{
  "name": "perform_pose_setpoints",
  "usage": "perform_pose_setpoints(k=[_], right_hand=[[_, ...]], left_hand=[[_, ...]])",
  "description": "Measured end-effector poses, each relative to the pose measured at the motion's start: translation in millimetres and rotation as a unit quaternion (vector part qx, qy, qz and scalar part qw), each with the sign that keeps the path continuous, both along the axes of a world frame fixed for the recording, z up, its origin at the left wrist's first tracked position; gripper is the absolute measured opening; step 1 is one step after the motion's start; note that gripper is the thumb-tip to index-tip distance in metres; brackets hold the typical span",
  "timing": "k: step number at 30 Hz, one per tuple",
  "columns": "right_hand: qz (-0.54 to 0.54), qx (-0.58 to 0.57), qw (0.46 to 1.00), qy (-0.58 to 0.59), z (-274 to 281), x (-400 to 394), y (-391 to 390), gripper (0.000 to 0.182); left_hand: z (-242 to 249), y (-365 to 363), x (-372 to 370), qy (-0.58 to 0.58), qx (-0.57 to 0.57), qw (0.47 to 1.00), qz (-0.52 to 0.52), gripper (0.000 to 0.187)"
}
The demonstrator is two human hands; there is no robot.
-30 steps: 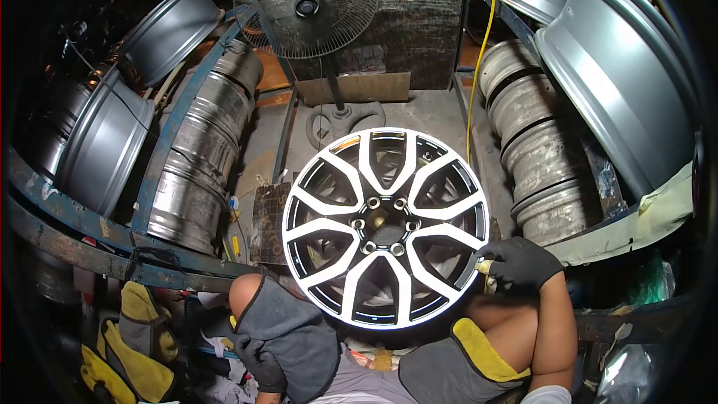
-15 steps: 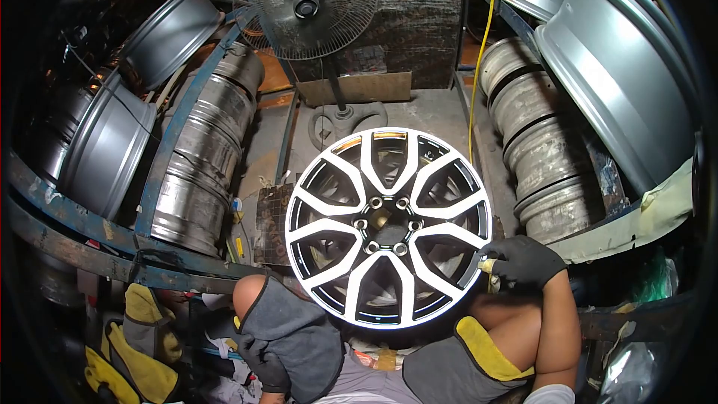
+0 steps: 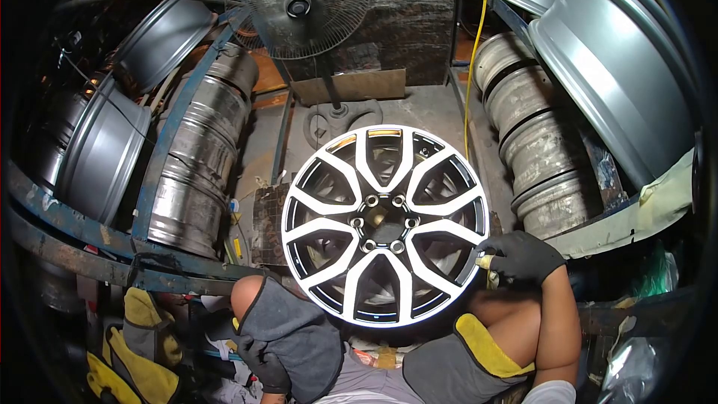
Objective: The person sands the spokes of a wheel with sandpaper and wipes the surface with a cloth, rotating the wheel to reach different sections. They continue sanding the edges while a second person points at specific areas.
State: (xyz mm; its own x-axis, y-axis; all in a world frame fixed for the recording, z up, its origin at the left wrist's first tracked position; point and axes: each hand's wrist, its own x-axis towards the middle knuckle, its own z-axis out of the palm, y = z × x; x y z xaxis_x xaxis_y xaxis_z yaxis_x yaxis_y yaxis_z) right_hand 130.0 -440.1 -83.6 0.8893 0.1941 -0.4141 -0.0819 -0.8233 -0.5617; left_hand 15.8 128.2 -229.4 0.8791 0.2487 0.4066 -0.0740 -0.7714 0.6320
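Note:
A black-and-white alloy wheel (image 3: 404, 284) lies face up in front of me, its forked spokes meeting at a hub with several lug holes. At its lower right rim, my right hand (image 3: 523, 258), in a dark glove, is closed on a small yellowish cloth (image 3: 486, 262) that touches the edge. My left hand (image 3: 263, 368), also dark-gloved, rests against the grey cloth (image 3: 292, 329) over my left leg. Its fingers look a little apart with nothing visible in them, though dark glove and dark cloth blend together.
Bare metal wheel barrels stand in rows at left (image 3: 198, 157) and right (image 3: 535, 131). Large silver rims (image 3: 613, 67) lean beside them on a blue frame (image 3: 168, 135). A standing fan (image 3: 299, 7) and a yellow cord (image 3: 476, 52) are ahead. Yellow-grey gloves (image 3: 142, 344) lie at lower left.
The view has shifted slightly, so the wheel and background sit a little further left and up. My right hand stays at the rim with the cloth; my left hand looks unmoved.

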Motion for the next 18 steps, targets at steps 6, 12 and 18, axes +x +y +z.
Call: perform_pose_setpoints(k=[6,12,18], right_hand=[[-0.002,0.0,1.0,0.01,-0.8,0.0,-0.8,0.036],[0.027,0.013,0.998,-0.049,-9.4,-1.4,-4.4,0.037],[0.017,0.017,0.999,-0.04,-10.8,-1.8,-4.5,0.036]], left_hand=[[1.2,-0.4,-0.7,0.007,0.0,1.0,0.003,0.037],[4.4,-1.8,0.2,0.002,-0.007,1.0,-0.003,0.036],[0.8,2.1,-0.8,-0.004,0.003,1.0,-0.014,0.035]])
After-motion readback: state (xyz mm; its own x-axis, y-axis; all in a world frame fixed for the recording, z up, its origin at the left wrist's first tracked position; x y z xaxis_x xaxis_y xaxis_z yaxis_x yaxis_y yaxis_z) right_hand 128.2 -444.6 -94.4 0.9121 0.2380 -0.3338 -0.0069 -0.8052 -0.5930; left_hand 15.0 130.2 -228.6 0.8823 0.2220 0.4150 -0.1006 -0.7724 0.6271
